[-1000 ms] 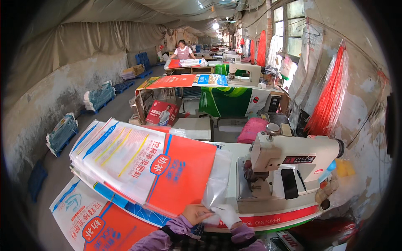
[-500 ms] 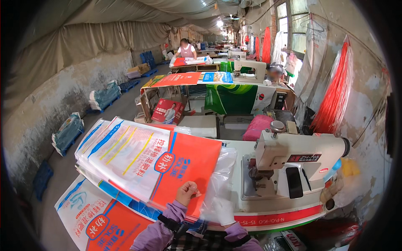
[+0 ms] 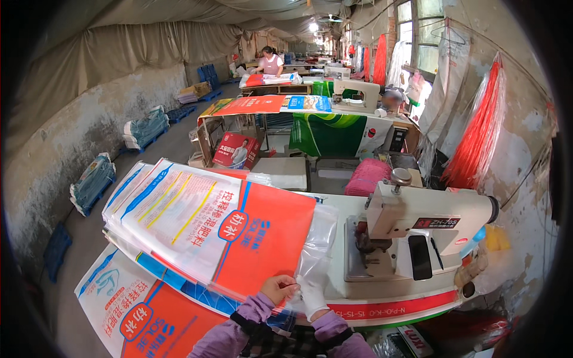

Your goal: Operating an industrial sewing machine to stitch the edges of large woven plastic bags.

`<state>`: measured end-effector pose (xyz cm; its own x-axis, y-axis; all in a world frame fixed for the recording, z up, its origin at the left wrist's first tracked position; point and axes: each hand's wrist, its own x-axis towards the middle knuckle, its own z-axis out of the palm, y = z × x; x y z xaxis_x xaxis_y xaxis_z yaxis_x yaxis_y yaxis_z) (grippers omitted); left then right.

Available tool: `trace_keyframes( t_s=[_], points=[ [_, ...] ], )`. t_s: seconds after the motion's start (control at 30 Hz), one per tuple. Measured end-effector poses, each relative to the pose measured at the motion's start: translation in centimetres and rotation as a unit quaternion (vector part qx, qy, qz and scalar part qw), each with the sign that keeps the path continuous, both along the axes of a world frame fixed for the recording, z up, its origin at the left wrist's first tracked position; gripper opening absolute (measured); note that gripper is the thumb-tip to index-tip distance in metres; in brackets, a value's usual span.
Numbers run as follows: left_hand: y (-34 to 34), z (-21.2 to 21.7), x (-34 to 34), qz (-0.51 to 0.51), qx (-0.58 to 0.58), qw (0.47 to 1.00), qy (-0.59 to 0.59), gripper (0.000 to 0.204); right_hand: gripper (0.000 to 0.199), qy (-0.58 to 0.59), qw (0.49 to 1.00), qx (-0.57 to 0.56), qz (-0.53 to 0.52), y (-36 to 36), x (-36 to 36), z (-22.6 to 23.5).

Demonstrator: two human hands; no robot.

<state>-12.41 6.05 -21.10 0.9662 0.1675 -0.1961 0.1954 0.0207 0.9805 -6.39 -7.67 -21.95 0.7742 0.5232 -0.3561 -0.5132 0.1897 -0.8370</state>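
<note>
A stack of printed woven bags (image 3: 262,238), orange and white, lies on the left part of the sewing table. Clear plastic liner (image 3: 316,238) sticks out of the bags' right end. My bare left hand (image 3: 279,289) is closed in a pinch at the near right corner of the top bag. Right beside it, my right hand (image 3: 312,297), in a white glove, pinches the edge of the liner. The fingertips of both hands nearly meet. Another orange and white bag (image 3: 134,304) hangs lower at the near left. To the right stands a white industrial sewing machine (image 3: 412,212).
On the machine bed lie a black phone (image 3: 419,258) and a pen (image 3: 437,253). A pink bundle (image 3: 369,177) sits behind the table. Red strands (image 3: 477,131) hang along the right wall. A co-worker (image 3: 271,62) stands at a farther table. Blue pallets (image 3: 58,250) line the left floor.
My right hand has moved left and up to the liner's edge, beside my left hand. My left hand has shifted slightly right and down, from the bag's face to its corner.
</note>
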Motion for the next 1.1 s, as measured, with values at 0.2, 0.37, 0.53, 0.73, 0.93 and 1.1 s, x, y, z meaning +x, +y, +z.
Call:
trace_keyframes(
  t_s=[0.2,0.37,0.53,0.73,0.93,1.1],
  points=[
    [1.0,-1.0,-0.2,0.106,-0.183,0.969,-0.128,0.010,0.027,-0.125,0.988,-0.094,-0.015,-1.3,-0.6,-0.1],
    [1.1,1.3,-0.6,0.158,-0.196,0.943,-0.216,0.009,0.014,-0.599,0.693,-0.402,-0.012,-4.5,1.4,0.4],
    [0.1,1.8,-1.4,0.040,0.040,0.979,-0.193,0.012,0.020,-0.502,0.815,-0.275,0.091,-1.9,-1.2,8.7],
    [2.5,-3.0,-0.3,0.057,-0.105,0.964,-0.239,0.034,0.015,-0.357,0.926,-0.121,-0.011,1.3,-2.3,4.9],
    [2.6,0.1,0.3,0.048,0.432,0.895,-0.099,0.065,0.013,-0.347,0.937,-0.040,-0.031,4.5,-2.1,2.4],
    [4.4,4.5,-1.8,-0.049,0.576,0.813,0.066,0.025,0.014,-0.387,0.921,-0.044,0.026,2.9,-2.3,2.1]
  ],
)
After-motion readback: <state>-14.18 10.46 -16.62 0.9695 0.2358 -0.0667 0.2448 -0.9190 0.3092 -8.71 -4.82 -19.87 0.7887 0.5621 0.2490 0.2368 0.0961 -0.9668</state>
